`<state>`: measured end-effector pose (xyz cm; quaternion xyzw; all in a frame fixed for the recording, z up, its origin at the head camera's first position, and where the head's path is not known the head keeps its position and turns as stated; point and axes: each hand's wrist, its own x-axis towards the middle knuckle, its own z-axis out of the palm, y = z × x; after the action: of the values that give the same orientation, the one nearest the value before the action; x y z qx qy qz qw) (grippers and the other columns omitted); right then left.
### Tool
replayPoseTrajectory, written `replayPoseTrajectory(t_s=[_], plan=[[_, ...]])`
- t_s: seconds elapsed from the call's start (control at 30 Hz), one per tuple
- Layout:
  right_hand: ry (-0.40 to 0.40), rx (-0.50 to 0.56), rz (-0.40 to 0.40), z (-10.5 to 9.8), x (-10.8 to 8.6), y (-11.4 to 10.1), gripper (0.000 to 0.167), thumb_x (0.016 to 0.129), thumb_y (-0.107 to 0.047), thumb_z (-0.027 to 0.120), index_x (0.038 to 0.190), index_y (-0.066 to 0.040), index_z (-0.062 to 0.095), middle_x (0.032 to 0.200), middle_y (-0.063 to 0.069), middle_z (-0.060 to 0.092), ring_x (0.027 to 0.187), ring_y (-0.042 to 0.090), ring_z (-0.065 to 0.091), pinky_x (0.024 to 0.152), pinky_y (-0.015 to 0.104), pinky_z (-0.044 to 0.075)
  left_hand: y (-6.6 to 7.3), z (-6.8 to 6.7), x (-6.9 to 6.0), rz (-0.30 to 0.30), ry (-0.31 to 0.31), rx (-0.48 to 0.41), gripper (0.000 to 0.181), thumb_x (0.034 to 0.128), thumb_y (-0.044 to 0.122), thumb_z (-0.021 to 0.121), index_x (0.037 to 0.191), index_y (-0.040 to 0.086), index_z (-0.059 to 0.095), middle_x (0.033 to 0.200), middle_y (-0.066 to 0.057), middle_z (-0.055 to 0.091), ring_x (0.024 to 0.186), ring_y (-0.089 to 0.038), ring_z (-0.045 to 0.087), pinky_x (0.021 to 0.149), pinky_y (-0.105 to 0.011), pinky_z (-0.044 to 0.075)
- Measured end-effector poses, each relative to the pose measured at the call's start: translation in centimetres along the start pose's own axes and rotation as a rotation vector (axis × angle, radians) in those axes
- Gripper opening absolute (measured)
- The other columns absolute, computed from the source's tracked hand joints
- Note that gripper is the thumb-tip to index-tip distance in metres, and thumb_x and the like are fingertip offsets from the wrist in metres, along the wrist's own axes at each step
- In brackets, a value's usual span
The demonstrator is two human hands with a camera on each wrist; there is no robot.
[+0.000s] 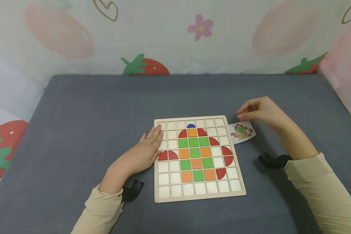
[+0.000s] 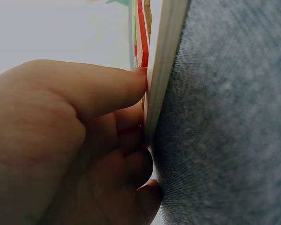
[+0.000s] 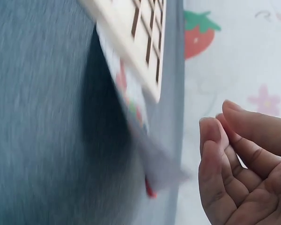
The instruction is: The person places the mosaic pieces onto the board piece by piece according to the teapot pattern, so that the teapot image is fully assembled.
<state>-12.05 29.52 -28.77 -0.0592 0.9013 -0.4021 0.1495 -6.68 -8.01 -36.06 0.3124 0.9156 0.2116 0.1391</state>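
A square wooden grid board (image 1: 175, 190) lies on the table. Its cells hold green squares (image 1: 193, 142), orange squares (image 1: 196, 163), several red quarter-circle pieces (image 1: 221, 173) and a blue half-round piece (image 1: 191, 126) at the top. My left hand (image 1: 143, 151) rests on the board's left edge, fingers extended; in the left wrist view the thumb touches the board's side. A printed pattern card (image 1: 242, 132) sticks out from under the right edge, its free end curling upward. Just above the card hovers my right hand (image 1: 260, 112), fingers loosely bent, with nothing visible between them.
A dark grey cloth (image 1: 99, 107) covers the table. Behind it hangs a pale curtain (image 1: 222, 42) printed with strawberries, hearts and a flower. A black strap (image 1: 133, 191) sits at the left wrist, another (image 1: 273, 161) at the right.
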Motion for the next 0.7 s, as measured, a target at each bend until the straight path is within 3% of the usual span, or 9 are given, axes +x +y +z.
replayPoseTrajectory(t_s=[0.3, 0.53, 0.7], plan=[[0.053, 0.005, 0.052, -1.8, 0.6, 2.0, 0.023, 0.087, -0.01, 0.067, 0.102, 0.008, 0.066, 0.084, 0.002, 0.068, 0.078, 0.018, 0.064, 0.073, 0.029, 0.053, -0.1, 0.1, 0.0, 0.01, 0.033, -0.011, 0.058, 0.0971, 0.012, 0.049, 0.144, -0.012, 0.023, 0.154, -0.023, 0.01, 0.142, -0.035, 0.009, 0.112, -0.052, 0.014], [0.029, -0.01, 0.059, -2.3, 1.1, 3.3, 0.028, 0.089, -0.013, 0.066, 0.105, 0.009, 0.063, 0.082, -0.004, 0.068, 0.076, 0.012, 0.063, 0.07, 0.027, 0.051, 0.1, 0.0, -0.2, 0.012, 0.03, -0.013, 0.056, 0.0973, 0.01, 0.047, 0.143, -0.013, 0.023, 0.153, -0.025, 0.011, 0.141, -0.036, 0.01, 0.111, -0.053, 0.015], [0.068, 0.009, 0.089, -2.3, 1.5, 3.9, 0.027, 0.089, -0.012, 0.066, 0.105, 0.009, 0.063, 0.083, -0.003, 0.068, 0.074, 0.009, 0.063, 0.068, 0.026, 0.051, 0.1, 0.0, -0.2, 0.01, 0.027, -0.023, 0.057, 0.0973, 0.01, 0.047, 0.143, -0.013, 0.023, 0.154, -0.024, 0.011, 0.142, -0.036, 0.009, 0.111, -0.053, 0.015]])
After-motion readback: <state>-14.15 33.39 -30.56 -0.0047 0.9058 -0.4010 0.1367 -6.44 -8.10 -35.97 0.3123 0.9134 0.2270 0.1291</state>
